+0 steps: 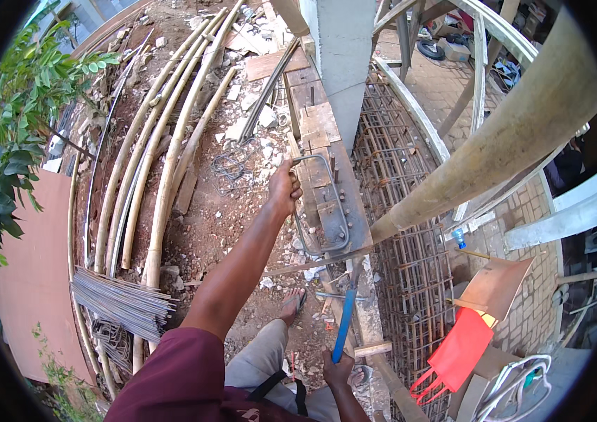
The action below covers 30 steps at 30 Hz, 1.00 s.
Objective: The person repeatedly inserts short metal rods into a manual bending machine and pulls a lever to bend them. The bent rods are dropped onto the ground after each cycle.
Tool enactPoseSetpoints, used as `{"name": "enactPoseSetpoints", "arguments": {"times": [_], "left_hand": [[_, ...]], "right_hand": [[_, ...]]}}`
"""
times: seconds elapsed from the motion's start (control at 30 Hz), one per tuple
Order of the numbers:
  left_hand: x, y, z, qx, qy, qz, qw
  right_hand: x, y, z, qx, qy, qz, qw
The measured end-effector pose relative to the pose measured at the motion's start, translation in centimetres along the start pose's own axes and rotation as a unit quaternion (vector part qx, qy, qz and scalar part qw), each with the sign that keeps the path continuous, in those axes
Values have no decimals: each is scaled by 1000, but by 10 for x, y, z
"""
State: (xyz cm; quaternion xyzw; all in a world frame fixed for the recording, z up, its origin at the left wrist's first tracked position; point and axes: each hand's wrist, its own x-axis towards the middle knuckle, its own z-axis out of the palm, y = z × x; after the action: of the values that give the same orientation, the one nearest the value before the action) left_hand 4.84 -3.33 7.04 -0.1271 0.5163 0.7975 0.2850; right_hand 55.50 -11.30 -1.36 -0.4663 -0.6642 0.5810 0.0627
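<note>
My left hand [283, 188] is closed around one side of a bent steel stirrup [314, 156], a rounded rectangle of thin bar. The stirrup lies over a narrow wooden bench [321, 116] fitted with upright metal pins [336, 171]. Low in the view, my right hand [338, 367] grips the near end of a bar bender with a blue handle [345, 327]. The bender's metal far end reaches the bench just below the stirrup's near end; whether it touches the stirrup I cannot tell.
Right of the bench lies a long rusty rebar cage [400, 239], crossed above by a thick slanting pole [495, 133]. Bamboo poles [172, 155] and a bundle of thin steel rods [122, 302] lie left on rubble. A red bag [461, 348] is at the lower right.
</note>
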Motion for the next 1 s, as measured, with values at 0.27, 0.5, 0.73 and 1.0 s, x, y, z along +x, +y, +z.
{"name": "enactPoseSetpoints", "arguments": {"times": [0.27,0.5,0.73,1.0], "left_hand": [[-133,118,-40,-162,34,197,966],[78,295,-220,33,309,130,942],[195,234,-187,299,161,149,929],[235,171,-84,584,125,97,796]], "right_hand": [[-19,-56,-65,-117,131,20,984],[-63,-65,-30,-52,102,233,966],[-91,-100,6,-149,67,252,954],[-76,-104,-22,-310,33,211,926]]}}
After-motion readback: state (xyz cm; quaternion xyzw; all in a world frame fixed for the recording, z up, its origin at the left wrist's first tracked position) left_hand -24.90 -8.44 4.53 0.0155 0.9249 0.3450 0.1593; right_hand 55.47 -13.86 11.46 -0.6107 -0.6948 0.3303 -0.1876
